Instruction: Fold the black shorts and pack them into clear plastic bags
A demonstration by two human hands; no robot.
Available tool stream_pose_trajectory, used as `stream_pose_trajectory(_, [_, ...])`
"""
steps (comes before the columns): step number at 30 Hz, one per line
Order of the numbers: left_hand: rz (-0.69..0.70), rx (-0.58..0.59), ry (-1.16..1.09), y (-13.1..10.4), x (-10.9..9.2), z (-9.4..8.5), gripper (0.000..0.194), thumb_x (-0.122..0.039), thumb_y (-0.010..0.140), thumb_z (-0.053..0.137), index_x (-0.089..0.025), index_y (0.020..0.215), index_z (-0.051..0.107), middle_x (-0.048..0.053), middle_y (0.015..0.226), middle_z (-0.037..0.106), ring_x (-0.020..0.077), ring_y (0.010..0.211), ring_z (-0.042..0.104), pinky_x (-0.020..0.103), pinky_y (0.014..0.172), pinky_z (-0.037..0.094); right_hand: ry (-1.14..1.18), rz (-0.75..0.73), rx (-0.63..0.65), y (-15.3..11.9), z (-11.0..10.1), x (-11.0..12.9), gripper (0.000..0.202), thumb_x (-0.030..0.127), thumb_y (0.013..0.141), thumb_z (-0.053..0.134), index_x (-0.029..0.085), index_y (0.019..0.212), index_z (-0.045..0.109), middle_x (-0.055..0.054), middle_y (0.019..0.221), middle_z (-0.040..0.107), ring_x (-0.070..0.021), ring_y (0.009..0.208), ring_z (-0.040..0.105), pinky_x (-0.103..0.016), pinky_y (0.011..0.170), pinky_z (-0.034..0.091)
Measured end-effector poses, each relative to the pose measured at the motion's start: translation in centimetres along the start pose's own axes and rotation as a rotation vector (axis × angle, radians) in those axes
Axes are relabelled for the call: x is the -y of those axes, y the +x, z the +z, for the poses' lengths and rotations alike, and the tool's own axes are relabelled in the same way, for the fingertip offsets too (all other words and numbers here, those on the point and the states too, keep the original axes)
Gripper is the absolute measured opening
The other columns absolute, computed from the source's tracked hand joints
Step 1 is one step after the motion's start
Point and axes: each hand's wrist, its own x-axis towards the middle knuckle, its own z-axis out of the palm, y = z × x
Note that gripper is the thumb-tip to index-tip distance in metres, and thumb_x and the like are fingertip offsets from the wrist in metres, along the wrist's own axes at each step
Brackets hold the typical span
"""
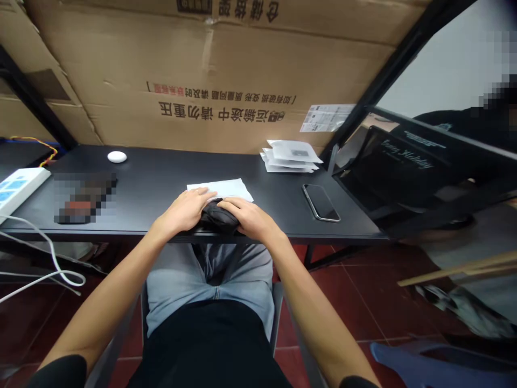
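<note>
At the front edge of the desk, a soft, crumpled black bundle (220, 216), which looks like folded fabric, lies between my two hands. My left hand (183, 210) is curled against its left side, with the fingertips reaching over the near edge of a white packet (230, 188). Over the bundle's right side and top, my right hand (252, 218) has its fingers bent and closed. The white packet lies flat just beyond the bundle, its near edge partly covered by my fingers. The underside of the bundle and both thumbs are hidden.
Several white packets are stacked (293, 156) at the back right, with a phone (322, 202) in front. A white mouse (117, 157), a blurred dark item (86, 199) and a power strip (20, 188) are on the left. Cardboard (226, 64) walls the back. A person sits at right.
</note>
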Motion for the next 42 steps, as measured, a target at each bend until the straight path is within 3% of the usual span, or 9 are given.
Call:
stream_pose_trajectory(9, [-0.212, -0.253, 0.095, 0.0, -3.9, 0.7, 0.056, -0.022, 0.117, 0.039, -0.019, 0.168, 0.062, 0.015, 0.181, 0.052, 0.0359, 0.166, 0.053, 0.058, 0.127, 0.057, -0.346, 0.525, 0.074, 3.2, -1.0, 3.8, 0.058, 0.005, 0.111, 0.043, 0.025, 0.164, 0.058, -0.019, 0.156, 0.072, -0.0320, 0.138, 0.074, -0.039, 0.096, 0.069])
stream_pose_trajectory(14, [-0.130, -0.349, 0.079, 0.6, -4.6, 1.1, 0.054, -0.027, 0.121, 0.037, -0.021, 0.168, 0.063, 0.011, 0.174, 0.061, 0.0301, 0.163, 0.055, 0.050, 0.134, 0.052, -0.380, 0.637, 0.192, 5.3, -0.7, 3.4, 0.046, 0.008, 0.114, 0.037, 0.014, 0.138, 0.075, -0.023, 0.128, 0.082, -0.0339, 0.114, 0.082, -0.046, 0.096, 0.067])
stream_pose_trajectory(16, [-0.106, -0.364, 0.077, 0.8, -4.3, 1.2, 0.053, -0.031, 0.122, 0.038, -0.022, 0.167, 0.064, 0.011, 0.173, 0.062, 0.0301, 0.163, 0.055, 0.049, 0.134, 0.052, -0.361, 0.558, 0.199, 5.2, -0.7, 2.7, 0.042, 0.013, 0.114, 0.042, 0.011, 0.141, 0.074, -0.025, 0.135, 0.080, -0.0358, 0.123, 0.079, -0.048, 0.105, 0.064])
stream_pose_trajectory(22, [-0.131, -0.266, 0.073, 0.5, -2.8, 0.9, 0.054, -0.039, 0.123, 0.036, -0.029, 0.168, 0.063, 0.013, 0.180, 0.053, 0.0355, 0.168, 0.045, 0.055, 0.126, 0.057, -0.310, -0.034, 0.026, 2.7, -0.1, 0.3, 0.049, 0.014, 0.115, 0.044, 0.006, 0.160, 0.062, -0.027, 0.159, 0.069, -0.0367, 0.149, 0.062, -0.055, 0.122, 0.052])
stream_pose_trajectory(25, [-0.120, -0.219, 0.036, -0.3, -2.4, 0.3, 0.056, -0.049, 0.121, 0.041, -0.031, 0.171, 0.060, 0.013, 0.181, 0.050, 0.0367, 0.164, 0.048, 0.052, 0.126, 0.054, -0.376, -0.097, -0.132, 1.6, 0.4, -0.3, 0.041, 0.011, 0.117, 0.042, 0.012, 0.138, 0.077, -0.022, 0.137, 0.079, -0.0330, 0.129, 0.068, -0.050, 0.111, 0.054])
stream_pose_trajectory(28, [-0.256, -0.267, -0.025, -1.3, -1.7, -0.5, 0.063, -0.063, 0.118, 0.046, -0.026, 0.166, 0.064, 0.017, 0.161, 0.068, 0.0364, 0.139, 0.068, 0.047, 0.113, 0.057, -0.385, -0.128, -0.193, 0.9, 0.6, -0.3, 0.032, 0.014, 0.118, 0.050, 0.019, 0.113, 0.081, -0.013, 0.109, 0.079, -0.0276, 0.105, 0.067, -0.043, 0.093, 0.051])
stream_pose_trajectory(32, [-0.501, -0.253, -0.109, -2.4, -0.2, -1.1, 0.063, -0.069, 0.115, 0.042, -0.023, 0.109, 0.085, 0.014, 0.099, 0.083, 0.0328, 0.092, 0.075, 0.038, 0.083, 0.052, -0.348, -0.148, -0.249, 1.2, 0.6, 0.7, 0.027, 0.024, 0.119, 0.054, 0.022, 0.109, 0.078, -0.010, 0.103, 0.076, -0.0263, 0.100, 0.063, -0.042, 0.090, 0.045])
stream_pose_trajectory(37, [-0.331, -0.135, -0.379, -2.1, 0.3, -0.6, 0.050, -0.053, 0.110, 0.050, -0.023, 0.074, 0.068, 0.004, 0.072, 0.071, 0.0219, 0.069, 0.061, 0.031, 0.068, 0.038, -0.428, -0.271, -0.297, 3.6, 1.7, 2.3, 0.025, 0.028, 0.121, 0.054, 0.020, 0.127, 0.077, -0.013, 0.118, 0.078, -0.0275, 0.105, 0.062, -0.044, 0.091, 0.044])
stream_pose_trajectory(42, [-0.248, -0.177, -0.504, -1.8, 0.5, 0.2, 0.042, -0.049, 0.104, 0.053, -0.023, 0.072, 0.053, -0.002, 0.068, 0.057, 0.0160, 0.067, 0.047, 0.028, 0.066, 0.033, -0.576, -0.337, -0.333, 5.2, 3.0, 2.9, 0.031, 0.012, 0.119, 0.049, 0.018, 0.107, 0.077, -0.010, 0.107, 0.076, -0.0254, 0.100, 0.059, -0.044, 0.089, 0.043])
